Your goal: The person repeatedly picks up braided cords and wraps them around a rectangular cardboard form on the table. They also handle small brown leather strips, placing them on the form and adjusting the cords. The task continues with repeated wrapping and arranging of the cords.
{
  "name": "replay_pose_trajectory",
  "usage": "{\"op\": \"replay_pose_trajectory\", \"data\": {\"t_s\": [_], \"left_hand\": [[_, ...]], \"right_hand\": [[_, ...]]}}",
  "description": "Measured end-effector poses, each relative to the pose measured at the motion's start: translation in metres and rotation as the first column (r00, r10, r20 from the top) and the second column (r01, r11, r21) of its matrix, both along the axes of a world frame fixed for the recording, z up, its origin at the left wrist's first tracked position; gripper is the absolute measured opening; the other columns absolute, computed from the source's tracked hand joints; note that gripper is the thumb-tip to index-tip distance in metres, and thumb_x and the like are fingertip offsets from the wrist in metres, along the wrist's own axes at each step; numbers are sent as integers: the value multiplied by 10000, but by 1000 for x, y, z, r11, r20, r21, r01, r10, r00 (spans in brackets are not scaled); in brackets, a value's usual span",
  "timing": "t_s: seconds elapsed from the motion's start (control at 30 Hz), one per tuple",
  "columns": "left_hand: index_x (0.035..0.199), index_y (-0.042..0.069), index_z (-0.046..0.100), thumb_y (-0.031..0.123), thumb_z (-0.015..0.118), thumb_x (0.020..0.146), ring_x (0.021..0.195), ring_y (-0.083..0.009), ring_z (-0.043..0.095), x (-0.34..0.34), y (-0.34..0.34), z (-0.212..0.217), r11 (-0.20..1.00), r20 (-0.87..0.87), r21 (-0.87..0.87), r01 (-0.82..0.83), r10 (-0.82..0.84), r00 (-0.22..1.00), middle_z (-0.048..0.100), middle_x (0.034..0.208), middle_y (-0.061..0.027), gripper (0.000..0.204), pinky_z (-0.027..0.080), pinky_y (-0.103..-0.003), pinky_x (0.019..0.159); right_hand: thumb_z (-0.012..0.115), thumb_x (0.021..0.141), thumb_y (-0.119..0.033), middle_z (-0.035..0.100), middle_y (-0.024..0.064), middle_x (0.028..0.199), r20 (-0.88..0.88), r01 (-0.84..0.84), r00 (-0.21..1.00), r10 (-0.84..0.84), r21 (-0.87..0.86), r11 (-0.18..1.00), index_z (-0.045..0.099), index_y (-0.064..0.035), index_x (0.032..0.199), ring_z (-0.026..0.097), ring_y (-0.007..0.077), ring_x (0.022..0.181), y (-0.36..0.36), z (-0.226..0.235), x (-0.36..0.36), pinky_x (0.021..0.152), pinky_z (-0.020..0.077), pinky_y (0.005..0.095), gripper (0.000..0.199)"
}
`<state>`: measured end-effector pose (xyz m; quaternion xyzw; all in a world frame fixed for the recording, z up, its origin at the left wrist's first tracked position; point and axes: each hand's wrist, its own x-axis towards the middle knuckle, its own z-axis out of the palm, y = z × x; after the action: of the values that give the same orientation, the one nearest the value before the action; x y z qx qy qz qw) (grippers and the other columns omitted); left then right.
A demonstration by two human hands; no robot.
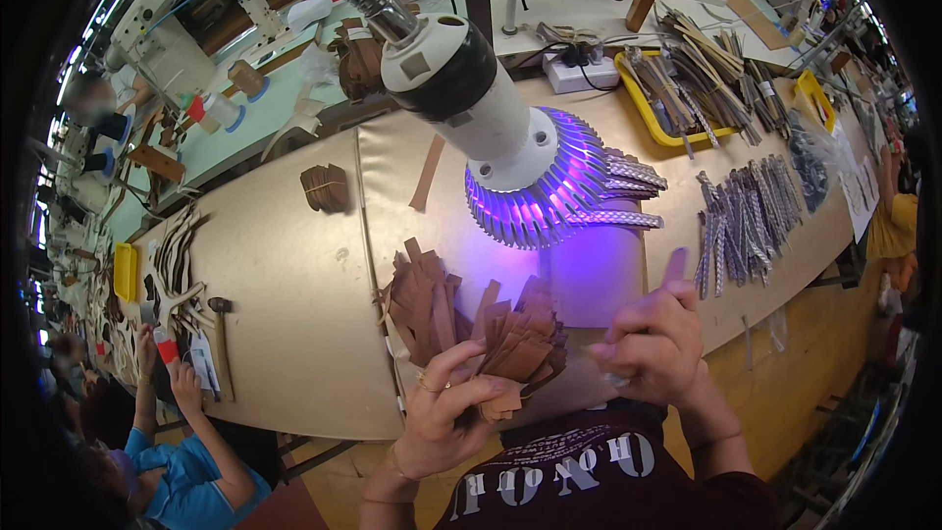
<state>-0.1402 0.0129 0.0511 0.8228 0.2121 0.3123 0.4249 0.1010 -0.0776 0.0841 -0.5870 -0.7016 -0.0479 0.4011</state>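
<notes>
My left hand (456, 412) is closed around the lower end of a fanned bundle of flat brown strips (525, 339), which look like leather. Rings show on its fingers. To the right, my right hand (657, 339) is raised above the table's front edge with its fingers curled in. A narrow flat strip (675, 265) sticks up from it, and something small and pale shows at its fingertips, too blurred to name. Just behind my left hand, a second pile of brown strips (424, 294) lies on the table.
A lamp with glowing violet fins (540, 182) hangs over the table (285, 334). Braided grey strips (746, 221) lie at right, near a yellow tray (657, 123) of strips. A tied brown bundle (325, 188) and a hammer (224, 353) lie left. A co-worker in blue (196, 471) sits at left.
</notes>
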Motion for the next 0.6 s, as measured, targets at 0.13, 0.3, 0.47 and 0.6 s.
{"op": "replay_pose_trajectory", "data": {"t_s": [0.13,0.3,0.47,0.6], "left_hand": [[1090,153,605,8,816,632,1024,-308,633,4,-4,-5,995,-12,90,-44,45,999,531,1255,-188,525,555,-358,789],[1114,163,547,-80,772,666,963,-282,625,7,-8,-11,987,-14,152,-46,49,999,485,1260,-200,557,544,-327,765],[1113,167,548,-65,792,654,955,-285,621,4,-9,-12,977,-34,205,-58,66,997,485,1255,-198,569,545,-328,761],[1111,175,549,-56,799,647,910,-269,615,5,-9,-13,967,-39,246,-63,75,996,484,1255,-201,575,532,-314,713]], "right_hand": [[856,674,-169,640,-24,797,-171,-33,985,1,-182,983,643,-129,836,565,156,670,0,2,-12,707,366,299,270],[825,726,-202,653,-45,819,-304,-17,951,-55,-228,974,681,-131,885,582,123,681,5,0,-24,693,344,287,227],[811,742,-178,656,-40,821,-361,-25,929,-78,-271,962,685,-112,893,595,131,703,7,1,-28,707,351,292,207],[829,712,-137,656,1,786,-395,-48,915,-75,-291,955,688,-88,855,593,152,704,7,1,-28,710,388,295,206]]}}
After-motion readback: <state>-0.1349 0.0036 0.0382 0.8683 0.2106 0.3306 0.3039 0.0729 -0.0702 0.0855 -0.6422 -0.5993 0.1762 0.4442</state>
